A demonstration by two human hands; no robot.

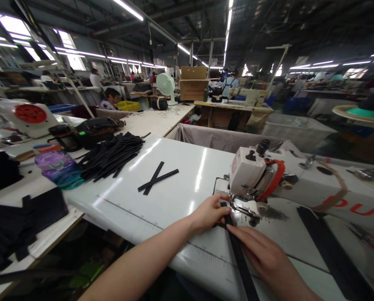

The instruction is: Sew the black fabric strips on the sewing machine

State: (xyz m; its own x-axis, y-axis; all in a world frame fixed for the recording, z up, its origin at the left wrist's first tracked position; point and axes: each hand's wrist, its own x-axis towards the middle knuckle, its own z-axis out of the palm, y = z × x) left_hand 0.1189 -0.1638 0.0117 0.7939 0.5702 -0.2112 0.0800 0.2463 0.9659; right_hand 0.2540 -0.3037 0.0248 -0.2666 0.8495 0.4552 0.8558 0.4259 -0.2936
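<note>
Long black strip [242,267], narrow, nearly straight, slanting across white table [187,188].

Tabletop [174,200] glossy, smooth; strip [239,259] matt, perhaps cloth.

Tube lights [129,9] glow beneath a dark roof [262,25].

Sewing workshop within a large industrial hall. The near sewing machine [306,177] is mounted on a white worktable [180,194]. Left of this machine: a heap of cut black strips [111,156] and, farther left, a second sewing machine [30,115] with a red disc. Beyond it: a further sewing machine [256,96] on a bench [212,103], a cardboard carton [193,90], a green fan [166,85] and several people [231,83] among workstations. High above it: rows of tube lights [129,9] under dark roof framing [252,25].
</note>
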